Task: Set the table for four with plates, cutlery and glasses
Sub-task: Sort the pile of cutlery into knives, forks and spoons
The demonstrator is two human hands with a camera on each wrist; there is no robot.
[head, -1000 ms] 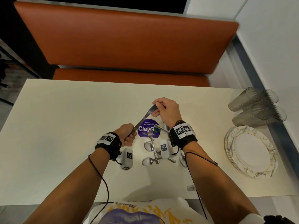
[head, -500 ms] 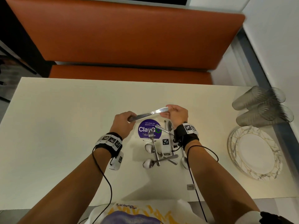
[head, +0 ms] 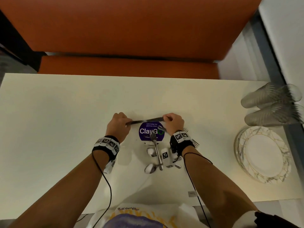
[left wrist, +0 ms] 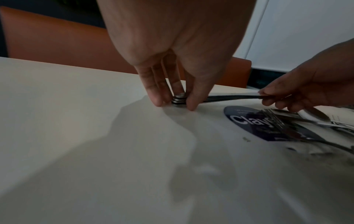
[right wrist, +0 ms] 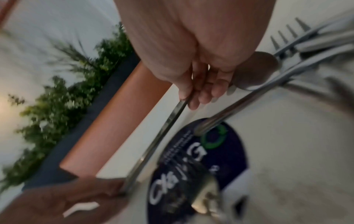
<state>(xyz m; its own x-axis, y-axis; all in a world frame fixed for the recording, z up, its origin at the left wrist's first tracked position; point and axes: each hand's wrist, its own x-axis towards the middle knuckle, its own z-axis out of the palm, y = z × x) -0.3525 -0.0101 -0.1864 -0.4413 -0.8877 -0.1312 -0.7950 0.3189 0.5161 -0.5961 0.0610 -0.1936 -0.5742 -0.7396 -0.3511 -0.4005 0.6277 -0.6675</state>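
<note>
I have a small stack of knives [left wrist: 226, 97] held level between both hands, low over the middle of the table [head: 57, 120], just beyond the round purple sticker [head: 144, 131]; my left hand [head: 119, 125] pinches the handle ends between thumb and fingertips, with the butts resting on or just above the tabletop, and my right hand [head: 173, 122] has its fingers curled round the blade tips. From the left wrist view the handle ends look like three or four layers, squared up one on another; I judge that I am evening the bundle before dealing the knives out to the four places.

To do this well I should keep the pinch light enough for the pieces to slide flush, tap the butts gently against the table, and hold the blades by their flats, not their edges; a loose grip could let them fan out and clatter.

The rest of the cutlery, forks [head: 155, 145] and spoons [head: 150, 168], lies in a heap between my wrists, nearer the near edge; the plates [head: 263, 153] are stacked by the right edge, and the glasses [head: 269, 106] lie on their sides at the far right corner; no place is laid yet.
</note>
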